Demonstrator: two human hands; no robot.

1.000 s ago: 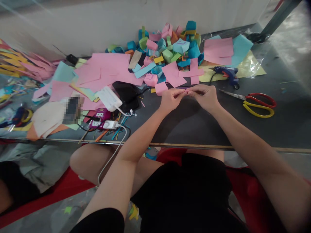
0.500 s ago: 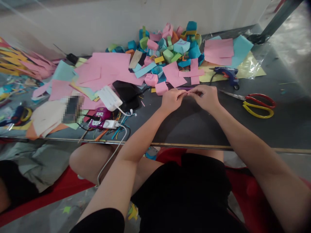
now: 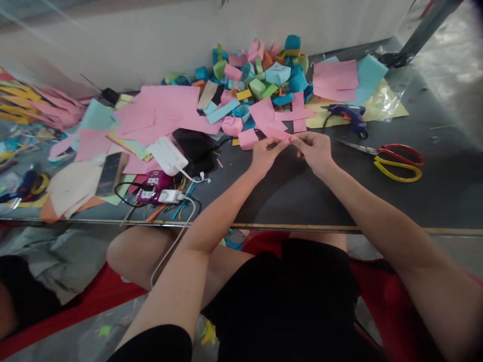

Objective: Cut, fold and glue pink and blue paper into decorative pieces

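Note:
My left hand (image 3: 265,153) and my right hand (image 3: 312,151) meet above the dark tabletop, thumbs and fingertips pinched together. Between them is a pink paper piece (image 3: 277,132), whose part beyond the fingers shows as a narrow strip; the rest is hidden by my fingertips. Just left of my left hand stands a small folded pink paper box (image 3: 248,139). Behind my hands lie a pink paper sheet (image 3: 263,111) and a pink cross-shaped cutout (image 3: 298,113). To the right of my right hand rest scissors (image 3: 398,160) with one red and one yellow handle.
A blue glue gun (image 3: 349,114) lies on yellow paper at the right. Many folded paper boxes (image 3: 257,86) are heaped against the wall. A purple power strip (image 3: 155,185), a white adapter (image 3: 168,155) and pink sheets (image 3: 166,108) are on the left. A white cable hangs over the table edge.
The pink paper piece between my hands now shows more, as a strip beyond my fingers. My fingers have shifted slightly around it. The camera view has moved a little.

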